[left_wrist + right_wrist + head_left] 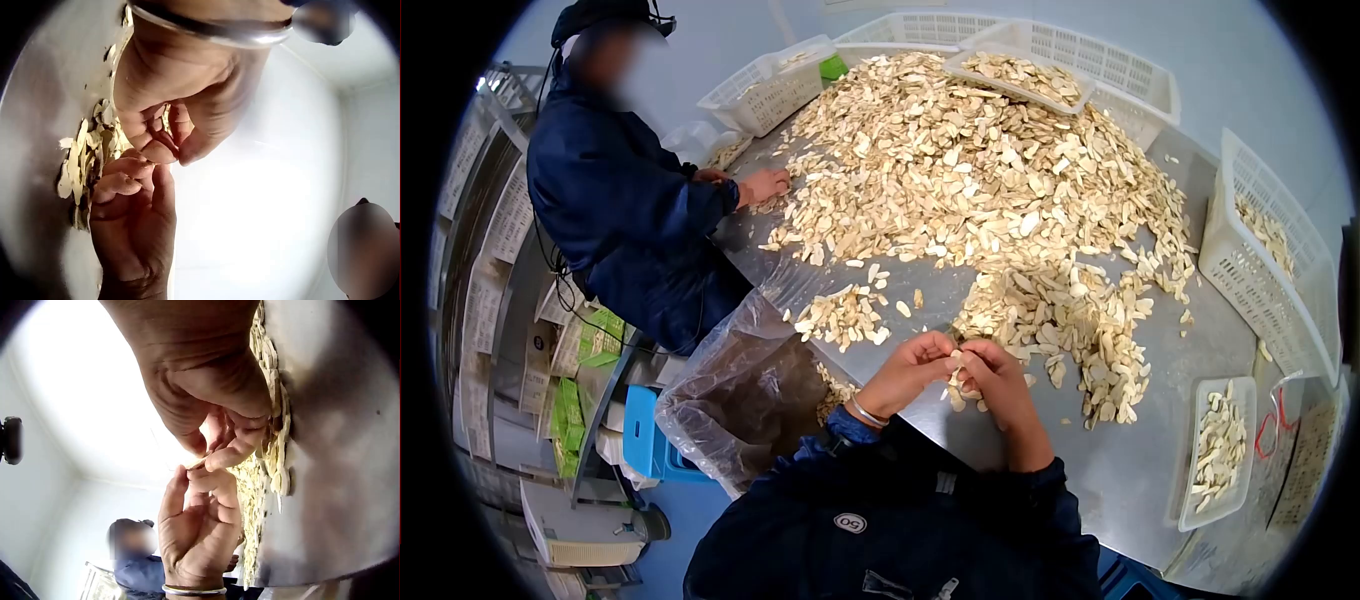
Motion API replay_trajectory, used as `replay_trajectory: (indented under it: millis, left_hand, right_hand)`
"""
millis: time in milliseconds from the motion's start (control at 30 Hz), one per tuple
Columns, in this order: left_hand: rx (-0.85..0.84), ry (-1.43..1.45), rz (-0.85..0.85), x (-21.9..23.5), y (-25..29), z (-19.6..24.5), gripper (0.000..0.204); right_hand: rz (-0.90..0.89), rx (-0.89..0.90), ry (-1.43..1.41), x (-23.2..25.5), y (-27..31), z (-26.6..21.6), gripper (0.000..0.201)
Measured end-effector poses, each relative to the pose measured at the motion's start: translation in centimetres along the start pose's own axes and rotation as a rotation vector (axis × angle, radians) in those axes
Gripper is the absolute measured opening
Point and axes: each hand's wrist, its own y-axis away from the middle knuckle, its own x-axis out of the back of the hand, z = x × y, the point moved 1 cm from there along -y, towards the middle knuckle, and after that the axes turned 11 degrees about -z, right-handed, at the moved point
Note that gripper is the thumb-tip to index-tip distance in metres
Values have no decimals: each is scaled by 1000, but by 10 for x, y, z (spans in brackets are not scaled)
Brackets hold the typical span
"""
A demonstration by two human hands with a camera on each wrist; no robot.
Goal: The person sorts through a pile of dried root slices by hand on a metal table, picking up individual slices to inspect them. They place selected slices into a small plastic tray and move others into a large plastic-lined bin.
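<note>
My left hand (908,373), with a metal bangle (215,31) at the wrist, meets my right hand (1000,386) just over the front of the steel table. Thumbs and fingertips of both pinch one thin, pale dried slice (197,464) between them, mostly hidden by the fingers. More of these flat cream slices lie close under the hands, at the near end of a loose heap (1040,310). A smaller group of slices (843,316) lies left of my hands.
The large slice pile (960,170) covers the back of the table (1090,470). White baskets (1268,265) stand around it; a shallow tray of slices (1220,455) sits at right. A plastic-lined bin (735,400) stands front left. Another person (625,190) works at the left side.
</note>
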Motion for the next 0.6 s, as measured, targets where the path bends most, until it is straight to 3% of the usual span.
replay_trajectory:
  millis: [300,500,600]
  left_hand:
    - [13,-162,-72,-13,-14,9,5]
    - [16,-299,-75,-22,-30,14,6]
    - [7,-380,-54,-9,-41,13,3]
  right_hand:
    - [31,-72,-280,4,1,0,21]
    - [71,53,-394,15,-4,6,18]
    - [191,167,-580,29,-1,-1,14]
